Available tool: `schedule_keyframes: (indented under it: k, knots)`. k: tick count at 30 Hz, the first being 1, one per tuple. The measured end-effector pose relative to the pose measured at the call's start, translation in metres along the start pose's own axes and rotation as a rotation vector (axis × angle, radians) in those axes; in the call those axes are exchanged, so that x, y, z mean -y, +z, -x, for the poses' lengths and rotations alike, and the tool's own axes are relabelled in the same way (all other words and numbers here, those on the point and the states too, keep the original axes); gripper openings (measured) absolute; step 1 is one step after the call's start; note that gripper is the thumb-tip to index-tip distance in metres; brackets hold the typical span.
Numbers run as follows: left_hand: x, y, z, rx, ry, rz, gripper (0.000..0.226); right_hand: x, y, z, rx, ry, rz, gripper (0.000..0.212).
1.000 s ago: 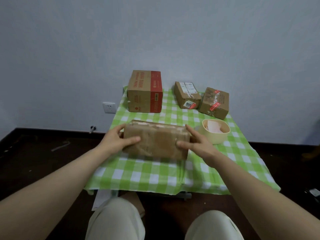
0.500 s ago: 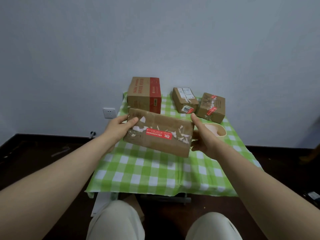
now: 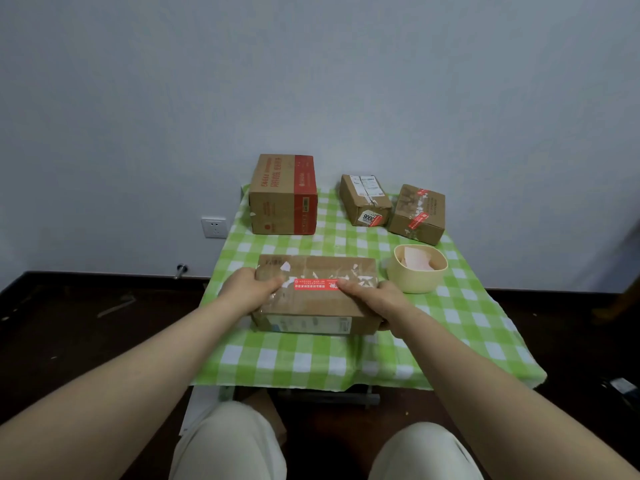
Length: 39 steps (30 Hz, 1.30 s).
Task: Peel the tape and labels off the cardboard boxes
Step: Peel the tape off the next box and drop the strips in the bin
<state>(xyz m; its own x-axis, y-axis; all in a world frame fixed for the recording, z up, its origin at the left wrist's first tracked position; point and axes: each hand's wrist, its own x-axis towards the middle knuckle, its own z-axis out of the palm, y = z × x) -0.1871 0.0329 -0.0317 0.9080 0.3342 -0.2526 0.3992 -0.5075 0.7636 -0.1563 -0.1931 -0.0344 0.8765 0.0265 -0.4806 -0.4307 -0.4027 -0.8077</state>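
Observation:
A flat cardboard box (image 3: 317, 299) lies on the green checked tablecloth (image 3: 311, 362) in front of me. Its top carries a red label strip (image 3: 315, 284) and torn white tape scraps; a pale label covers its near side. My left hand (image 3: 247, 289) grips the box's left end, thumb on top. My right hand (image 3: 375, 299) holds the right end, and its fingertips touch the right end of the red strip.
A tall box with a red band (image 3: 283, 195) stands at the back. Two smaller taped boxes (image 3: 365, 199) (image 3: 417, 213) sit at the back right. A cream bowl (image 3: 417, 268) holding peeled scraps is right of the held box. My knees are below the table's front edge.
The box was lifted and turned over, so the red label side faces up. It now rests flat on the cloth again, and my right fingers have moved onto the red strip.

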Motion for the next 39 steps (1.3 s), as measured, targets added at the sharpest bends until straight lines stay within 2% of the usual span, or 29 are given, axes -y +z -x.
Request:
schedule_keyframes:
  k: [3,4,6,8,9,11,14,17,24,28,30,34,36,39]
  knots:
    - [0.000,0.010,0.005,-0.065,0.093,-0.276,0.042,-0.005,0.006,-0.006,-0.123,-0.081,0.124,0.076]
    - [-0.002,0.013,0.009,-0.106,0.186,-0.353,0.046,-0.007,0.007,-0.008,-0.186,-0.150,0.227,0.078]
    - [-0.010,0.016,0.020,-0.119,0.425,-0.405,0.055,-0.005,0.008,-0.001,-0.292,-0.405,0.469,0.071]
    - [-0.018,0.020,0.026,0.018,0.602,-0.487,0.062,0.000,0.011,0.008,-0.231,-0.647,0.665,0.066]
    - [-0.020,0.024,0.028,0.105,0.631,-0.569,0.069,0.001,0.014,0.012,-0.153,-0.691,0.754,0.074]
    - [-0.019,0.030,0.028,0.216,0.649,-0.763,0.081,0.000,0.019,0.017,-0.006,-0.681,0.957,0.089]
    - [-0.018,0.036,0.025,0.200,0.671,-0.914,0.078,0.000,0.017,0.015,0.056,-0.674,1.089,0.086]
    - [-0.019,0.032,0.021,0.193,0.653,-0.891,0.071,0.002,0.008,0.015,0.071,-0.682,1.079,0.079]
    - [-0.013,0.032,0.016,0.175,0.675,-0.872,0.076,0.008,0.009,0.015,-0.001,-0.691,1.111,0.067]
    - [-0.013,0.033,0.016,0.171,0.668,-0.895,0.074,0.003,0.013,0.016,0.024,-0.695,1.201,0.068]
    - [-0.015,0.030,0.015,0.183,0.668,-0.889,0.073,0.006,0.009,0.013,0.040,-0.660,1.169,0.069]
    - [-0.010,0.023,0.017,0.178,0.657,-0.810,0.078,0.008,0.003,0.011,-0.035,-0.646,1.032,0.078]
    - [-0.006,0.028,0.018,0.181,0.640,-0.813,0.080,0.005,0.005,0.010,-0.025,-0.664,1.078,0.084]
    - [-0.012,0.030,0.017,0.148,0.641,-0.839,0.072,0.009,0.007,0.007,-0.020,-0.672,1.165,0.075]
